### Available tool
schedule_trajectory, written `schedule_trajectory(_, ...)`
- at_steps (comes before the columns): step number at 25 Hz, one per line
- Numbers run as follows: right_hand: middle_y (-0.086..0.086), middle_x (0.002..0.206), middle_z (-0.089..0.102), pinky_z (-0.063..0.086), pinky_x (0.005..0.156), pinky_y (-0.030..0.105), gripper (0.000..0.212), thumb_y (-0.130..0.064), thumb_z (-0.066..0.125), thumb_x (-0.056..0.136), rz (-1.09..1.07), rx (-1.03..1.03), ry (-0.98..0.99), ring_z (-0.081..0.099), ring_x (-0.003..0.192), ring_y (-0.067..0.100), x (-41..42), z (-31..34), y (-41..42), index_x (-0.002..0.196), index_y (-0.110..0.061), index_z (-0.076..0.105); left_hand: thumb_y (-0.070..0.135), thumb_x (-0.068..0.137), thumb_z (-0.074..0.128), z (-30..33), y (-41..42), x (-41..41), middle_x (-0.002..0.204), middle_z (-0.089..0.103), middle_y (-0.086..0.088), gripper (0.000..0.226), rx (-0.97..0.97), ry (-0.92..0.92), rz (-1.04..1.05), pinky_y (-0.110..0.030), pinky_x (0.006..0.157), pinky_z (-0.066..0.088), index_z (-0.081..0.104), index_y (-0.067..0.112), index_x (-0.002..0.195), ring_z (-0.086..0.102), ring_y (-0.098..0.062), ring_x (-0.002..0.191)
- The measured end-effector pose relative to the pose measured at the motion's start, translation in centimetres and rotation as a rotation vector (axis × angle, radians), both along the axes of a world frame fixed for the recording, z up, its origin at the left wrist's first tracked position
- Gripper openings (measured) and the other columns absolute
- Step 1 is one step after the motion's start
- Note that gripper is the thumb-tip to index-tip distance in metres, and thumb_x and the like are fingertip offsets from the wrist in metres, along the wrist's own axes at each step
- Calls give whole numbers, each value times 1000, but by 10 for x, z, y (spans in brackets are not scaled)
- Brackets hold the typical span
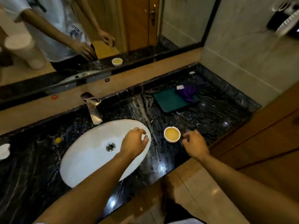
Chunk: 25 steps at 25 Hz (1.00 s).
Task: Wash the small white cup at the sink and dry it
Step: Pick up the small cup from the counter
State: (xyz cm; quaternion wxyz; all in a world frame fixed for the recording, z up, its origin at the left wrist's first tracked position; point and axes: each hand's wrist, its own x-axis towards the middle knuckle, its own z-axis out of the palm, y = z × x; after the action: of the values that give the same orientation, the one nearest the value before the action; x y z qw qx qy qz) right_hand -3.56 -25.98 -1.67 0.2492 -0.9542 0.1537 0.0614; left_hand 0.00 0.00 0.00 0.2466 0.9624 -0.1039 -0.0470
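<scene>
A small white cup (172,134) holding yellowish liquid stands on the dark marble counter just right of the white oval sink (90,160). My left hand (135,141) hovers over the sink's right rim with fingers loosely curled, holding nothing. My right hand (195,143) is just right of the cup, fingers loosely curled, a small gap between it and the cup. A chrome faucet (92,105) stands behind the sink, no water running. A purple cloth (187,92) lies on a green tray (169,101) at the back right.
The dark marble counter (202,117) is wet and shiny. A yellow object (58,140) and a white item (4,151) sit left of the sink. A mirror (97,29) runs along the back, reflecting me and the cup. A tiled wall (250,54) bounds the right.
</scene>
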Motion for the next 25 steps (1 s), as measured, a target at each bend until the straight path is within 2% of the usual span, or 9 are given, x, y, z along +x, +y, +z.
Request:
schedule_trajectory(5, 12, 108, 75, 53, 93, 39, 23, -15, 65, 86, -149, 167, 93, 68, 105, 31, 31, -41, -37, 107, -12, 72, 24, 91, 61, -34, -63, 16, 103, 76, -7, 18, -199, 254, 172, -35, 82, 56, 75, 16, 99, 70, -25, 92)
schedule_trajectory(9, 12, 97, 73, 50, 85, 35, 25, -11, 66, 87, -71, 289, 160, 67, 97, 30, 68, -63, -42, 112, -9, 71, 18, 90, 64, -49, -102, 37, 106, 78, -11, 24, -267, 389, 307, -28, 83, 52, 75, 12, 111, 71, -26, 97)
schedule_trajectory(11, 11, 95, 71, 51, 84, 37, 30, -13, 66, 88, 0, 313, 200, 66, 96, 30, 77, -69, -43, 118, -9, 67, 19, 90, 65, -60, -113, 42, 107, 77, -10, 31, -309, 456, 395, -25, 83, 51, 72, 10, 119, 71, -26, 96)
schedule_trajectory(12, 11, 98, 70, 52, 85, 39, 34, -14, 66, 89, 35, 322, 233, 65, 97, 30, 82, -72, -44, 123, -10, 65, 20, 89, 65, -64, -118, 45, 104, 77, -11, 34, -341, 494, 447, -28, 84, 54, 71, 9, 121, 72, -27, 92)
schedule_trajectory(14, 13, 106, 68, 52, 85, 41, 39, -17, 64, 91, 82, 309, 274, 64, 99, 31, 90, -77, -46, 129, -12, 61, 23, 85, 64, -78, -123, 51, 98, 78, -13, 39, -410, 555, 541, -41, 84, 62, 70, 8, 121, 74, -31, 85)
schedule_trajectory(16, 14, 112, 67, 52, 84, 41, 38, -19, 63, 91, 96, 287, 298, 64, 99, 31, 95, -82, -47, 129, -14, 62, 19, 85, 65, -86, -127, 55, 91, 77, -15, 37, -454, 611, 591, -48, 79, 64, 69, 7, 120, 76, -33, 78)
schedule_trajectory(20, 14, 108, 70, 49, 76, 35, 36, -18, 65, 89, 88, 284, 299, 65, 94, 30, 99, -84, -47, 125, -13, 67, 6, 87, 66, -90, -134, 58, 91, 76, -15, 24, -438, 636, 602, -49, 71, 65, 73, 5, 110, 76, -34, 72)
schedule_trajectory(25, 12, 87, 74, 39, 64, 27, 34, -17, 70, 82, 76, 240, 300, 61, 74, 24, 106, -80, -41, 116, -12, 73, 5, 85, 70, -97, -133, 60, 98, 77, -16, 25, -412, 630, 599, -48, 70, 65, 75, 6, 110, 76, -33, 72)
